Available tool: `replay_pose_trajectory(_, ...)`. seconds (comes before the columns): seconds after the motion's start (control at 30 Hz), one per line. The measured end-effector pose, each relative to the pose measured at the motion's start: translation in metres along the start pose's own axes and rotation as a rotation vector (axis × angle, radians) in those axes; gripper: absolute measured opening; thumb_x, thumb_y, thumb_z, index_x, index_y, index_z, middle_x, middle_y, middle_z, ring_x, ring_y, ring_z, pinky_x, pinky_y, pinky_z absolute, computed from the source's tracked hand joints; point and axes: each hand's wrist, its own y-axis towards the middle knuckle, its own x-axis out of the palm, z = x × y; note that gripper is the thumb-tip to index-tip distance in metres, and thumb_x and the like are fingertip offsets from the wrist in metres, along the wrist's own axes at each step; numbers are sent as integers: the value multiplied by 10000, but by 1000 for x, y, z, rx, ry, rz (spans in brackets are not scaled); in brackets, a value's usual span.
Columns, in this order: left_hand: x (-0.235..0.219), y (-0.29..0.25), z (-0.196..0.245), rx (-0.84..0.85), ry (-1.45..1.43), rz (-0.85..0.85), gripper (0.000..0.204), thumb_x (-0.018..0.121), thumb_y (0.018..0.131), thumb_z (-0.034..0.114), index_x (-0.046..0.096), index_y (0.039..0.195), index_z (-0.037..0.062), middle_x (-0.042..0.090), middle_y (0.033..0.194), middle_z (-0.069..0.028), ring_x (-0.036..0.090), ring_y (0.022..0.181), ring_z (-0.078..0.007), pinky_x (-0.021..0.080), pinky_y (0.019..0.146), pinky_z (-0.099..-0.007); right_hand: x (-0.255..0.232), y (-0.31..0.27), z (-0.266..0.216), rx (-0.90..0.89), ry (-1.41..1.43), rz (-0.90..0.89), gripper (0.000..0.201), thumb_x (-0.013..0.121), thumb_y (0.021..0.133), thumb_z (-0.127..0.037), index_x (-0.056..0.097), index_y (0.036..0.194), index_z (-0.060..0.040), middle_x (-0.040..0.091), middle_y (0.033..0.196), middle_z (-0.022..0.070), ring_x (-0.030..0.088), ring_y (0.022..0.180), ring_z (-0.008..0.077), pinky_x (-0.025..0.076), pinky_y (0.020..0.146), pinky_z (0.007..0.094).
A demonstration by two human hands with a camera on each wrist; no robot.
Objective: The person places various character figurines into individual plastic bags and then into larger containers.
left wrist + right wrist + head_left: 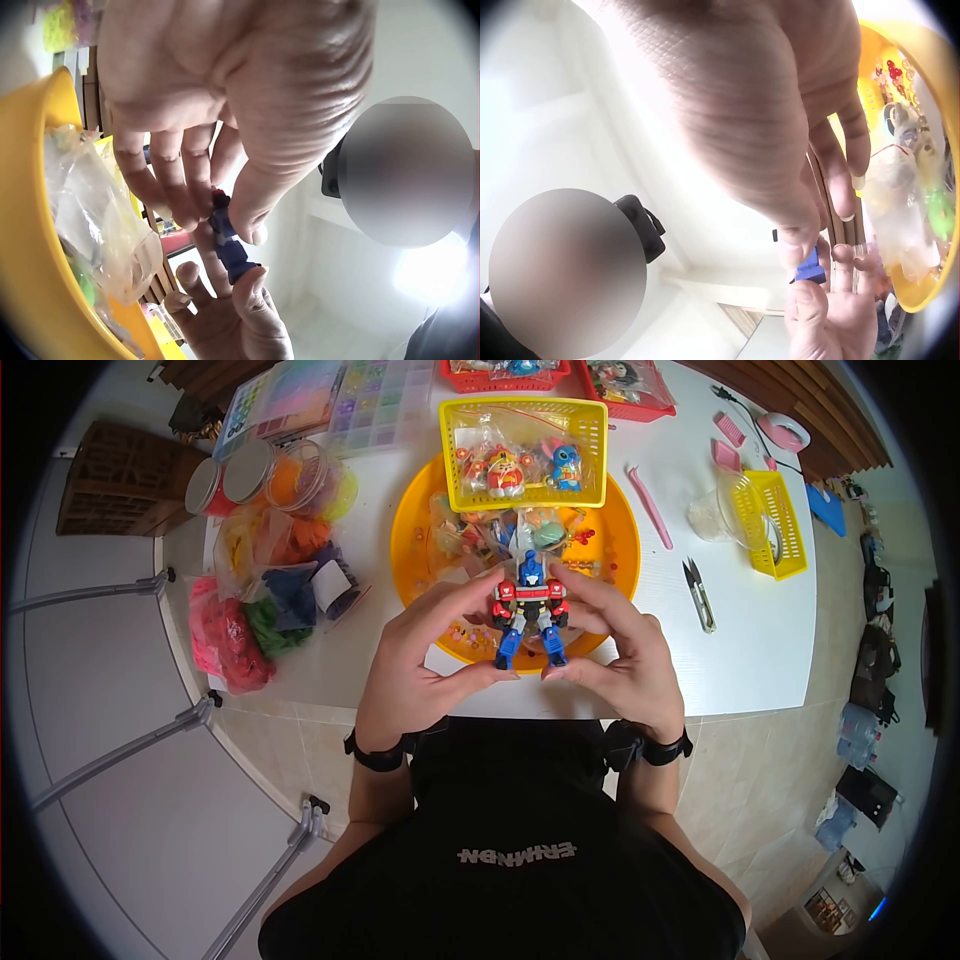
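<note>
A small red and blue toy robot figure (pixel 531 605) stands upright between my two hands, above the near part of a round orange tray (pixel 402 550). My left hand (pixel 425 645) pinches its left side, thumb at the foot and fingers by the arm. On the other side my right hand (pixel 625 650) pinches it the same way. The blue legs (pixel 229 251) show between the thumbs in the left wrist view. In the right wrist view the hand hides most of the figure, leaving a blue foot (pixel 810 268) visible. Bagged toys (pixel 545 530) and beads lie in the tray.
A yellow basket (pixel 452 490) with bagged figurines overlaps the tray's far side. Thread snips (pixel 699 596) and a pink tool (pixel 650 507) lie right. Another yellow basket (pixel 795 565) stands beyond them. Bags of coloured material (pixel 230 640) and jars (pixel 250 472) are at left.
</note>
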Motion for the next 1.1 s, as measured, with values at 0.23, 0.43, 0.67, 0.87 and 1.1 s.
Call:
replay_pose_trajectory(0.23, 10, -4, -10, -26, -64, 47, 816, 968, 648, 126, 570, 1356, 47, 694, 1103, -87, 686, 1029, -198, 531, 908, -327, 5, 1, 4, 35, 21, 16, 887, 952, 673, -135, 496, 1425, -18, 709, 1156, 73, 668, 1081, 183, 503, 956, 329)
replay_pose_trajectory(0.43, 9, -4, -10, -23, -122, 25, 857, 977, 640, 142, 550, 1377, 53, 692, 1101, -91, 683, 1034, -195, 524, 917, -328, 2, 1, 8, -39, -8, 21, 820, 920, 730, -167, 515, 1434, -52, 678, 1078, 70, 645, 958, 180, 530, 888, 316)
replay_pose_trajectory(0.67, 9, -6, -11, -56, -269, -17, 870, 952, 682, 76, 497, 1422, 30, 650, 1183, -81, 630, 1101, -166, 491, 962, -324, -1, -4, 10, 19, 83, 5, 536, 665, 947, -21, 520, 1464, -34, 677, 1055, 77, 652, 923, 159, 525, 868, 304)
replay_pose_trajectory(0.87, 6, -4, -8, -54, -359, -64, 886, 923, 716, 24, 445, 1463, 22, 626, 1233, -78, 609, 1124, -162, 474, 977, -324, 6, 0, 6, 38, 103, 58, 510, 615, 941, 83, 537, 1436, -17, 711, 988, 71, 694, 921, 131, 529, 868, 265)
replay_pose_trajectory(1.1, 8, -4, -7, -58, -389, -79, 872, 897, 746, 8, 424, 1478, 30, 630, 1245, -79, 616, 1132, -168, 478, 964, -324, 8, 1, 6, 75, 163, 98, 461, 647, 936, 71, 561, 1384, 8, 752, 969, 72, 720, 943, 135, 538, 877, 269)
